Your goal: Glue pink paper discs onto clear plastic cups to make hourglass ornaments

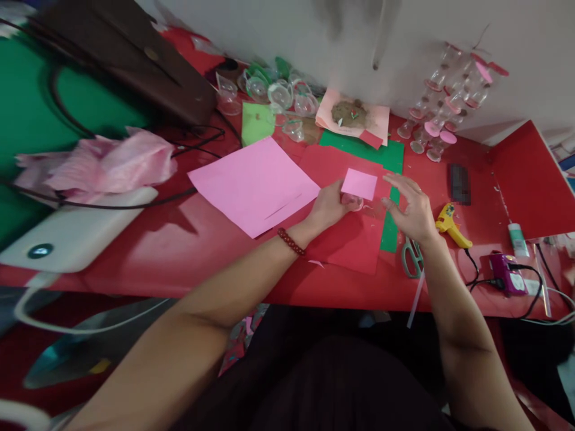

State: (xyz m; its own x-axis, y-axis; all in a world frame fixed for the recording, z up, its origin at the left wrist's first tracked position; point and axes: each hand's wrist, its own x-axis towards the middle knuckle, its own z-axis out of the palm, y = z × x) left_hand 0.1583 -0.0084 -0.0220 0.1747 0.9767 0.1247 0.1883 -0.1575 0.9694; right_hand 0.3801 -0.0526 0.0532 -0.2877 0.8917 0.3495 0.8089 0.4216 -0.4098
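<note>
My left hand (331,205) is closed around a small clear plastic cup (354,202), mostly hidden by the fingers. On top of the cup rests a small pink paper square (360,183), wider than the cup. To the right of it my right hand (411,208) is raised with fingers spread, touching nothing. Under both lies a red paper sheet (345,251), partly over a green sheet (390,233). A large pink sheet (256,185) lies left of my left hand.
Grey-handled scissors (411,258), a yellow glue gun (453,226) and a purple power adapter (507,272) lie to the right. Stacked clear cups (442,114) stand by the wall. Sand (349,114) sits on pale pink paper. A white device (81,233) is at left.
</note>
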